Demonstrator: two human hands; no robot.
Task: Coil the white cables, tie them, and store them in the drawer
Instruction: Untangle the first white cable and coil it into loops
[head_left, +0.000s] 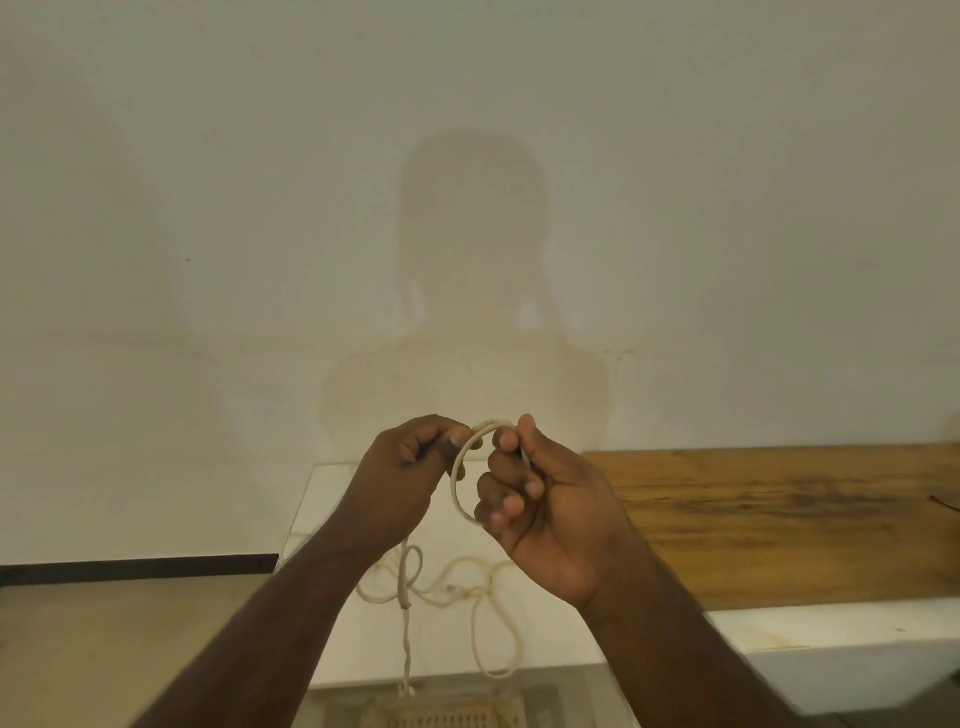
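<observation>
Head view, looking forward and down, with both forearms entering from the bottom edge and meeting at centre frame. The left hand (402, 480) has its fingers curled, pinching the white cable (460, 470) between thumb and forefinger at the upper left of a small loop. The right hand (545, 514) has its fingers curled round the right side of the same loop, thumb raised at the loop's top. The loop stands upright between the two hands, held in the air above the white cabinet top (467, 639).

The rest of the cable hangs from below the left hand and lies in loose, untidy bends on the cabinet top, lower centre; one end with a thicker sleeve hangs straight down over the front edge toward the bottom of the frame. Both forearms cover part of these bends, so their full course cannot be traced.

A wooden shelf (779, 519) with dark grain fills the right middle of the frame, touching the cabinet top's right side, with a white ledge (831, 639) below it. A woven basket (441, 717) shows only in part at the bottom centre. A plain pale wall (208, 208) occupies the upper frame, bearing the person's shadow (467, 249) at centre. A dark skirting strip (135, 566) runs at the lower left above the floor.
</observation>
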